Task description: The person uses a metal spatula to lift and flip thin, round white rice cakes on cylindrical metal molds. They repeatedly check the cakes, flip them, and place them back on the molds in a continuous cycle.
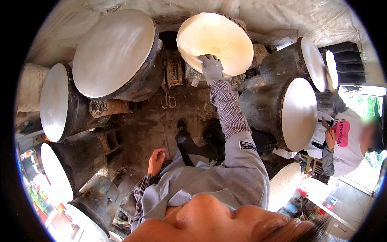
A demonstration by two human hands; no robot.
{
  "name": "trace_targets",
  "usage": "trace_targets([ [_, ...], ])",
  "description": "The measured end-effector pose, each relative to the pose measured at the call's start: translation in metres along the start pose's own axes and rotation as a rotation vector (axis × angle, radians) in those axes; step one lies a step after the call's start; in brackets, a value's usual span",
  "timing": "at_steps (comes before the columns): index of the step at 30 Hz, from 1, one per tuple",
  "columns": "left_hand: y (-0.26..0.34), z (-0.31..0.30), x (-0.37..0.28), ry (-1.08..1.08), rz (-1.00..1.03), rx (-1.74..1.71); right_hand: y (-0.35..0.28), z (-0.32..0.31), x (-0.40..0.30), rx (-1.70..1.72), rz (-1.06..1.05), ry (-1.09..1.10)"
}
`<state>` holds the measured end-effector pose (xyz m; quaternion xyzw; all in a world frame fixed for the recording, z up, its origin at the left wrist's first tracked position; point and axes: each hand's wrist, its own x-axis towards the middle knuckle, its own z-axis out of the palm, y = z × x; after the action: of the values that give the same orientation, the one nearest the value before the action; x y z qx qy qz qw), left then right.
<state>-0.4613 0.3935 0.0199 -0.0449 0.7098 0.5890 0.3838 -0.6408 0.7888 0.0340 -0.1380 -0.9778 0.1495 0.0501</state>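
Note:
My right hand (211, 68), in a grey glove, is at the near left edge of a large round cream sheet (222, 40). Its fingers are curled over that edge, where the sheet looks slightly creased. The sheet has an uneven, thin rim and a yellower middle; part of a dark rim shows behind it. My bare left hand (157, 161) hangs low beside my body, with fingers curled and nothing visible in them. Farther left stands a big dark drum-shaped body (145, 81) with a smooth, pale round top (115, 54).
More dark drum-shaped bodies with pale round tops (54, 103) (299, 115) stand around me, some beside bricks (107, 107). Long metal tongs (168, 99) lie ahead on the dirty floor (151, 121). At right, another person (344, 142) holds a flat blade-like tool (325, 123).

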Motion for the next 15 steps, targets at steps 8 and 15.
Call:
trace_targets([
  [8, -0.022, -0.029, -0.065, 0.183, 0.053, -0.138, -0.103, -0.038, -0.072, 0.233, 0.202, -0.278],
  [15, -0.098, -0.064, -0.184, 0.567, 0.18, -0.298, -0.287, 0.093, -0.264, 0.529, -0.689, -0.474],
])
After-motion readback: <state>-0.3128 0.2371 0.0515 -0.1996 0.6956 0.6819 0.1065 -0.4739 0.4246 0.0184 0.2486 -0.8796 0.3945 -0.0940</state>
